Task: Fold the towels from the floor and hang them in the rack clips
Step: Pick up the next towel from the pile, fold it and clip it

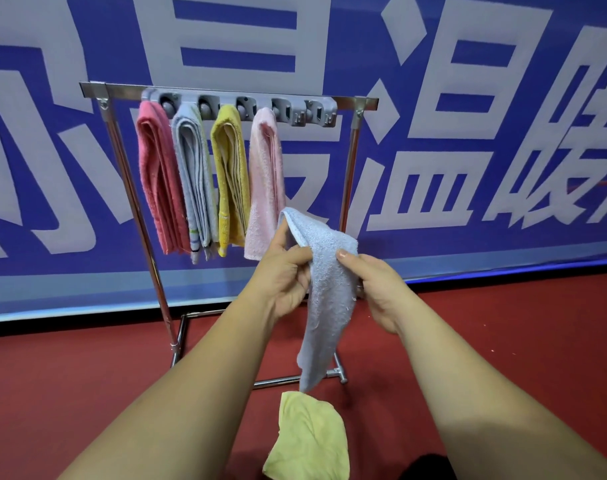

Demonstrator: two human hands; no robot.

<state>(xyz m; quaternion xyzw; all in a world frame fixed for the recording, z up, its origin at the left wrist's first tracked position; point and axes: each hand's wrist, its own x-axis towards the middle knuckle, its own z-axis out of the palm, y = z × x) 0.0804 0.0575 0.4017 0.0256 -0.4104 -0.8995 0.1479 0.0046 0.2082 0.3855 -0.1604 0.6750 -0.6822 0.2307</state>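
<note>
A: Where is the blue towel (329, 289) held?
B: Before the rack (122, 90), pinched by the left hand (281, 278) and gripped by the right hand (378, 289), fingers curled round it.
A: The others?
B: Four towels (229, 174) are hung in the clips (239, 107); a yellow towel (309, 438) is seen on the floor (87, 375).

At the centre of the frame I hold a light blue terry towel (329, 289) between both hands. My left hand (284, 275) pinches its folded upper part, my right hand (374, 285) grips its right edge, and the rest hangs down. In the upper left, a chrome metal rack (122, 161) carries a grey plastic clip bar (239, 105). Four folded towels hang from it side by side: a coral pink towel (156, 181), a pale grey-blue towel (194, 178), a mustard yellow towel (229, 178) and a pale pink towel (265, 181). A crumpled pale yellow towel (309, 438) lies on the red floor (70, 375) at bottom centre.
</note>
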